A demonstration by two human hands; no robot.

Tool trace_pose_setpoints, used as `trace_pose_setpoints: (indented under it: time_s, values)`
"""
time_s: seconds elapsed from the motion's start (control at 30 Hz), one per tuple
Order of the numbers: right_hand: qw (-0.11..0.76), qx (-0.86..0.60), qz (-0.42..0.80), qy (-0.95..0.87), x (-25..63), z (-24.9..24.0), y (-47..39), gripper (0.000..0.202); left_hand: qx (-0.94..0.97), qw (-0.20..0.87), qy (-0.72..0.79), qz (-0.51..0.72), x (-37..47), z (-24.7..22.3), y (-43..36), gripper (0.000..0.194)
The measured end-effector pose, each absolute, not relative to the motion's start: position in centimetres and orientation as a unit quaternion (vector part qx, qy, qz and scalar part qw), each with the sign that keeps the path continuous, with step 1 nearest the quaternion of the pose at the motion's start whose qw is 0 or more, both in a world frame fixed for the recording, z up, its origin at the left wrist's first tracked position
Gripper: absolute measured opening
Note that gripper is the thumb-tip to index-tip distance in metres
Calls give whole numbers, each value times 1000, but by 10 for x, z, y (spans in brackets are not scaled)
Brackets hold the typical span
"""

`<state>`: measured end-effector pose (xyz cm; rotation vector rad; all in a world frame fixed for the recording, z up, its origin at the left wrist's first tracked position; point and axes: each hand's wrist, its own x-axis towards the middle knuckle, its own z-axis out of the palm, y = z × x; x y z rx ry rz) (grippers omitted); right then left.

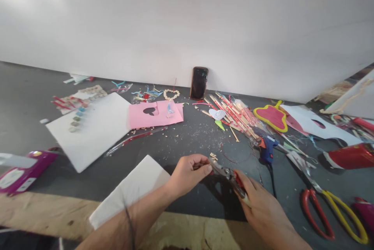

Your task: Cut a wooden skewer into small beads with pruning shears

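Observation:
My right hand (pixel 258 205) is wrapped round the handles of a pair of pruning shears (pixel 228 172), whose metal head points up and to the left. Close to the blades, my left hand (pixel 191 174) is closed with thumb and fingers pinched together; what it grips, if anything, is too small or hidden to make out. A few short cut pieces of pale stick (pixel 214 156) lie on the dark table just beyond the blades. Under my left forearm rests a white foam board (pixel 137 183).
A glue gun (pixel 267 148) and large scissors (pixel 317 187) lie to the right. Wrapped chopsticks (pixel 228 111) are behind, near an upright phone (pixel 199 82). Pink paper (pixel 140 116), a white sheet (pixel 96 133) and a purple box (pixel 32 170) occupy the left. A white panel (pixel 175 27) stands at the back.

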<state>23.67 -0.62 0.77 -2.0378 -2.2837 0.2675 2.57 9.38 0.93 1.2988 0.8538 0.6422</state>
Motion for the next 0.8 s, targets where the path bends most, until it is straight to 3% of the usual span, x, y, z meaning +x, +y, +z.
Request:
trace_pose_setpoints:
  time_s: [0.23,0.4,0.8]
  values:
    - [51,-667,71,-740,229,9,-11,60,595,641,380,300,22,12,93,24]
    - [47,-661,75,-745,229,10,-10,66,546,707,348,284,20,13,94,32]
    - [22,-656,117,-746,230,11,-10,61,502,738,372,255,26,7,92,30]
